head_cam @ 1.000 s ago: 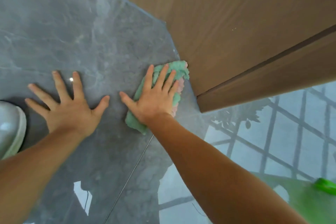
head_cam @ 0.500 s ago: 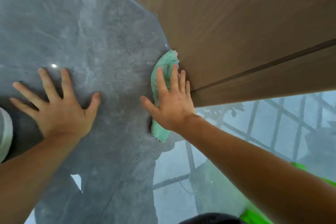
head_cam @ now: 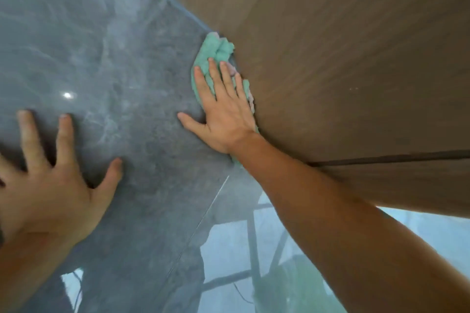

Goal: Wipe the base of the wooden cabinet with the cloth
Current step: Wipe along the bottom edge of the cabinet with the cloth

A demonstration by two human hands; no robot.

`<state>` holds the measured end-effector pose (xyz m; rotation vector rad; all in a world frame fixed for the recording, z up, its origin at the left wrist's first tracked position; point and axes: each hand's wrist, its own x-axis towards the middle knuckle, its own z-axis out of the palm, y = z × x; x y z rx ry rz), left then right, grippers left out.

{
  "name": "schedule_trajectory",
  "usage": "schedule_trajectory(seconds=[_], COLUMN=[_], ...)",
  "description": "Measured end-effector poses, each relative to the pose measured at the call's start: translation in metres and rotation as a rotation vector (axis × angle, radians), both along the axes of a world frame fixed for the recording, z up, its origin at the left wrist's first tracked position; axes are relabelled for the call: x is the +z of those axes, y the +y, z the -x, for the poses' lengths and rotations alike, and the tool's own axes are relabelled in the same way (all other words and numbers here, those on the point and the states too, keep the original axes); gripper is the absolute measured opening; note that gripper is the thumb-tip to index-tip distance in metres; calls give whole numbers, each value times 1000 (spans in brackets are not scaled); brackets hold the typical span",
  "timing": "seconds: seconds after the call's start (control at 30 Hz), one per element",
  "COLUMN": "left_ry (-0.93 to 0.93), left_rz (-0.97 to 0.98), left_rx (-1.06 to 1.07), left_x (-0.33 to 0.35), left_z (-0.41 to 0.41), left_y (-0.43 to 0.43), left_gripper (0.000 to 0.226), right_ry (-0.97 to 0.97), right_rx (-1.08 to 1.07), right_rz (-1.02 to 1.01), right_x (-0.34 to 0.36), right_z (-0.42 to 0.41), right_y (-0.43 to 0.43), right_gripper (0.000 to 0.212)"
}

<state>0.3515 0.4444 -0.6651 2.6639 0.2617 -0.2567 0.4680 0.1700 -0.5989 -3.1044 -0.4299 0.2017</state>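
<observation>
Setting, as I read it from the head view: a furnished indoor room, most likely a home. Floor (head_cam: 106,63): large polished grey marble-look tiles with a thin grout line (head_cam: 203,221), glossy enough to mirror a ceiling light and a barred window frame (head_cam: 251,244). Furniture: a brown wood-grain cabinet (head_cam: 356,58) standing directly on the tiles, with a dark seam across its panels. I cannot tell which room it is.
</observation>
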Motion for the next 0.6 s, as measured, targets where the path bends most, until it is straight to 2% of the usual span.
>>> schedule_trajectory(seconds=[0.2,0.33,0.47,0.6], left_ry=[16,-20,-27,-7], left_rz=[-165,-217,-249,-246], left_rx=[20,35,40,57], left_x=[31,42,42,54], left_z=[2,2,5,4], left_y=[-12,-16,-19,-24], left_gripper=[102,94,95,96], right_ry=[22,42,120,64], right_rx=[-39,-34,-86,-89], right_rz=[20,-53,-18,-10], right_x=[9,10,6,5], right_z=[-21,55,142,94], right_y=[7,-18,-37,-16], right_gripper=[89,86,93,92])
